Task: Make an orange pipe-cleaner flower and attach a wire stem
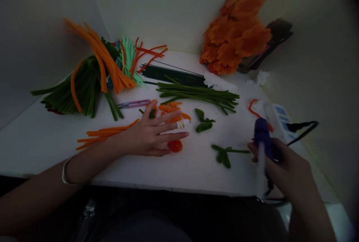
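The right hand (288,169) is wrapped around a purple glue gun (263,133), its hard plastic body closed in the fingers and a pale, cloudy, rod-shaped glue stick (261,163) jutting toward the near edge of the white, smooth table (193,174). The left hand (147,133) is spread wide, holding nothing visible; a white wrap (183,123) circles one finger and a slim, rigid bangle (64,172) rings the wrist. Whether its fingertips touch the tabletop is hard to tell. Just beside those fingers lies a small, rounded orange coil (175,146), with a loose heap of fuzzy orange pieces (169,111) beyond them. Between the hands rest a looped, leaf-shaped green piece (204,121) and, nearer the glue gun, a lobed green sprig (223,156) with a straight fuzzy stalk. Behind, plush green stems (199,94) lie in a sheaf in front of thin, dark, straight rods (174,74). Soft, ruffle-petalled orange flowers (235,34) are massed at the back right, while thick, velvety orange strips (103,57) drape across a dense green bundle (84,88) at left.
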The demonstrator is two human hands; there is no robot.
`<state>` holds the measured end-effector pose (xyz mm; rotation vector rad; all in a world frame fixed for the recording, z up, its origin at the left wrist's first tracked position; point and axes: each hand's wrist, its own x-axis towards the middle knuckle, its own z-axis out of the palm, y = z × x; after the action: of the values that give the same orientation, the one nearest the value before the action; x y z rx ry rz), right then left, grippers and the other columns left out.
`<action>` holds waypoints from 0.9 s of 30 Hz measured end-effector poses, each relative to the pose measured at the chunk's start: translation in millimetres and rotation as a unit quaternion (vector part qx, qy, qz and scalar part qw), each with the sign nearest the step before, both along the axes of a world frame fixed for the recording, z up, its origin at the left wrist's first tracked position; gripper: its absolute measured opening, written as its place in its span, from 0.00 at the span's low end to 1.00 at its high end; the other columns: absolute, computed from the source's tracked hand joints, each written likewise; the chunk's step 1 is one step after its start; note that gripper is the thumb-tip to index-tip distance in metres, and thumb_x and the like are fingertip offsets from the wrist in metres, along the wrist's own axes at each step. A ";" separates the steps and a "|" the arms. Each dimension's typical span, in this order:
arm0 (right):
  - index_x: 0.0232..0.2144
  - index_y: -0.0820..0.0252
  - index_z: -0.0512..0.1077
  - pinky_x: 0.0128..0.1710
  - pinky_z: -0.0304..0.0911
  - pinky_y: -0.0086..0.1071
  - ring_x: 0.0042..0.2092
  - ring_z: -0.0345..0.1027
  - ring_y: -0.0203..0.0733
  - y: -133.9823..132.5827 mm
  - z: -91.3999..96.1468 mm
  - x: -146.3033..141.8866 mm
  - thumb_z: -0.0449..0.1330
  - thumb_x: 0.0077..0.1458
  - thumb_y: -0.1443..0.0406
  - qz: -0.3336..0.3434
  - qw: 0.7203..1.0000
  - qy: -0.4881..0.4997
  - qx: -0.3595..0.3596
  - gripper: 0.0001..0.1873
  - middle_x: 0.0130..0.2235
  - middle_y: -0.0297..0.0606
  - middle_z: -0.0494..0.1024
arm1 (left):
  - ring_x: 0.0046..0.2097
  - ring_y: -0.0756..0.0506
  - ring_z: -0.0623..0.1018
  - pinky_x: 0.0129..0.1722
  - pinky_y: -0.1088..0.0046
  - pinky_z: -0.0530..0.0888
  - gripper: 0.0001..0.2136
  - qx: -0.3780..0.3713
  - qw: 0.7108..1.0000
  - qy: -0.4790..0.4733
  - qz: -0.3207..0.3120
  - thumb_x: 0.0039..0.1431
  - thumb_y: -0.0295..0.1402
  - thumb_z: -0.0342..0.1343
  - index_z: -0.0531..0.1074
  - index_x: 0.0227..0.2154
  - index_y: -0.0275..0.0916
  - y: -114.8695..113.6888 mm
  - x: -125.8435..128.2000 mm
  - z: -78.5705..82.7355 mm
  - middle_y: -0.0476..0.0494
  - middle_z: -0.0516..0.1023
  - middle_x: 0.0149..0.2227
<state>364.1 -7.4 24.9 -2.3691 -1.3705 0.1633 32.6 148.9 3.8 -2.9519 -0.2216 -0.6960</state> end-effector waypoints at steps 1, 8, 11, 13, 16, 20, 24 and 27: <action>0.32 0.58 0.71 0.24 0.62 0.39 0.22 0.68 0.49 3.6 -2.3 2.0 0.53 0.44 0.36 0.001 0.999 -0.027 -0.019 0.32 0.23 0.41 0.75 | 0.63 0.41 0.65 0.66 0.51 0.39 0.21 0.011 1.000 -0.013 -0.009 0.64 0.41 0.52 0.63 0.58 0.45 0.0 -0.3 0.1 0.47 0.77 0.49; 0.41 0.64 0.73 0.31 0.63 0.40 0.28 0.69 0.49 21.4 -23.6 8.6 0.54 0.47 0.41 0.054 0.993 -0.085 -0.057 0.34 0.33 0.47 0.77 | 0.65 0.44 0.62 0.67 0.53 0.34 0.22 0.055 0.997 -0.037 -0.024 0.62 0.35 0.53 0.62 0.59 0.46 1.8 -3.8 -1.8 0.49 0.79 0.47; 0.43 0.66 0.73 0.33 0.64 0.40 0.31 0.69 0.48 22.1 -28.5 12.5 0.54 0.50 0.42 0.075 0.992 -0.091 -0.049 0.34 0.38 0.49 0.77 | 0.64 0.43 0.65 0.66 0.50 0.30 0.22 0.052 0.998 -0.030 -0.025 0.62 0.34 0.53 0.62 0.59 0.46 1.8 -5.4 -0.4 0.51 0.80 0.44; 0.42 0.65 0.73 0.34 0.64 0.39 0.33 0.69 0.47 21.0 -30.2 14.2 0.54 0.51 0.42 0.088 0.991 -0.093 -0.040 0.33 0.39 0.49 0.76 | 0.62 0.43 0.67 0.65 0.48 0.28 0.22 0.055 0.998 -0.018 -0.023 0.62 0.33 0.52 0.61 0.59 0.47 1.1 -5.8 2.4 0.52 0.81 0.43; 0.43 0.65 0.72 0.35 0.65 0.39 0.34 0.69 0.46 18.9 -31.8 15.2 0.54 0.52 0.41 0.104 0.989 -0.101 -0.029 0.33 0.40 0.48 0.74 | 0.60 0.43 0.70 0.65 0.47 0.28 0.20 0.058 0.998 -0.014 -0.030 0.63 0.30 0.49 0.62 0.58 0.47 -0.8 -5.5 7.7 0.53 0.80 0.45; 0.43 0.64 0.73 0.34 0.65 0.40 0.34 0.70 0.47 16.6 -24.6 10.0 0.55 0.54 0.42 0.117 0.983 -0.138 -0.015 0.32 0.41 0.48 0.73 | 0.59 0.45 0.72 0.65 0.48 0.27 0.17 0.062 0.996 -0.037 -0.056 0.63 0.27 0.49 0.66 0.54 0.46 -2.6 -4.5 11.1 0.56 0.78 0.51; 0.44 0.61 0.72 0.33 0.64 0.39 0.33 0.70 0.45 15.9 2.7 -15.2 0.56 0.59 0.50 0.130 0.973 -0.180 0.058 0.22 0.43 0.49 0.74 | 0.59 0.47 0.71 0.65 0.46 0.26 0.16 0.079 0.992 -0.062 -0.082 0.62 0.26 0.52 0.69 0.50 0.48 -2.4 -4.9 8.5 0.60 0.77 0.52; 0.39 0.58 0.73 0.39 0.66 0.35 0.37 0.72 0.43 16.7 23.3 -49.7 0.58 0.60 0.57 0.226 0.951 -0.135 0.160 0.11 0.38 0.40 0.77 | 0.60 0.47 0.70 0.65 0.45 0.26 0.15 0.085 0.990 -0.068 -0.095 0.62 0.27 0.52 0.69 0.50 0.48 -2.4 -5.6 8.3 0.60 0.75 0.53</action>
<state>314.3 9.3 48.1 -1.8324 -1.8923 -0.2527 27.0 146.5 12.1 -2.7886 0.1059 -0.8919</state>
